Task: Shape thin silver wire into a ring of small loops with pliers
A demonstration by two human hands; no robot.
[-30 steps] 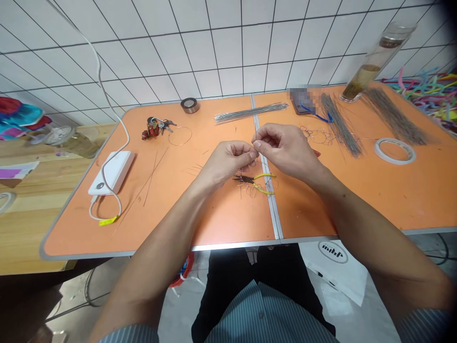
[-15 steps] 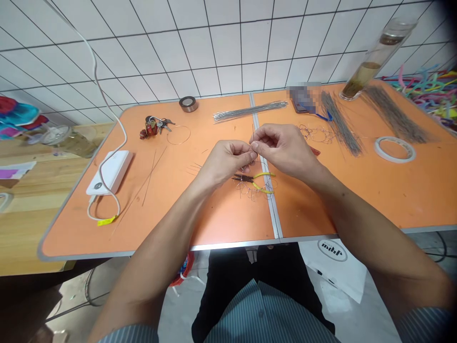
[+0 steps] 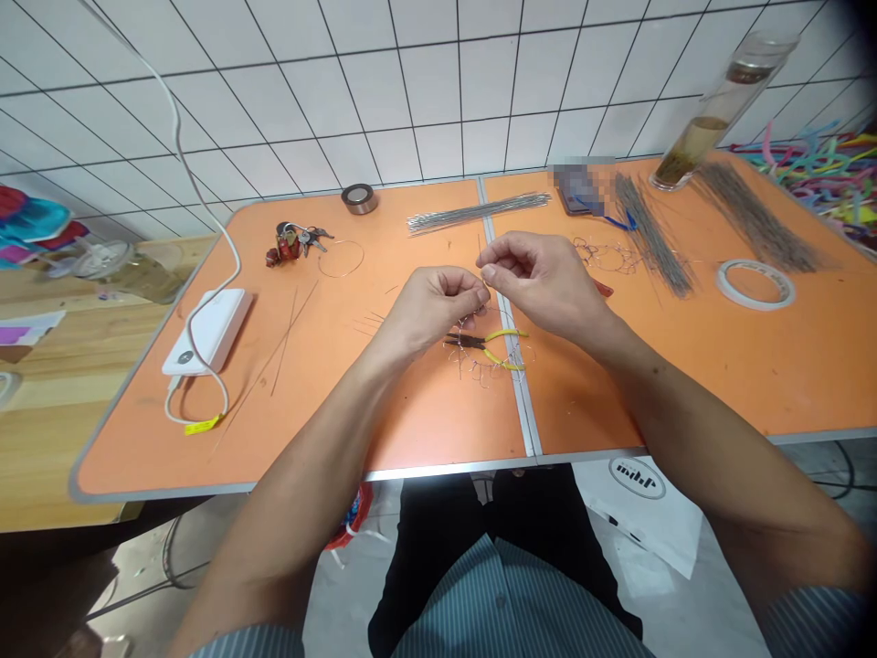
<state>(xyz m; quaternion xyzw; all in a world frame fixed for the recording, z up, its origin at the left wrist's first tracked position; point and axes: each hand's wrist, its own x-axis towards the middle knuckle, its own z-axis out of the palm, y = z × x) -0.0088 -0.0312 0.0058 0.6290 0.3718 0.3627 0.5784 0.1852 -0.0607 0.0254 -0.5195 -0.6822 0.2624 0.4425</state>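
Note:
My left hand (image 3: 430, 306) and my right hand (image 3: 541, 274) meet above the middle of the orange table (image 3: 329, 384), fingertips pinched together on a thin wire (image 3: 480, 249) that sticks up between them. Both hands are closed around it. Just below them lie yellow-handled pliers (image 3: 490, 345) on a small tangle of bent wire loops (image 3: 480, 366).
A bundle of straight wires (image 3: 478, 211) lies behind the hands, more wire bundles (image 3: 650, 236) at right. A tape ring (image 3: 755, 282), a tall jar (image 3: 713, 114), a dark tape roll (image 3: 358, 197), keys (image 3: 294, 242), a white power bank (image 3: 207, 329) with cable, loose wires (image 3: 284, 334).
Both hands have stayed together on the wire, with only small finger shifts. The view has drifted slightly.

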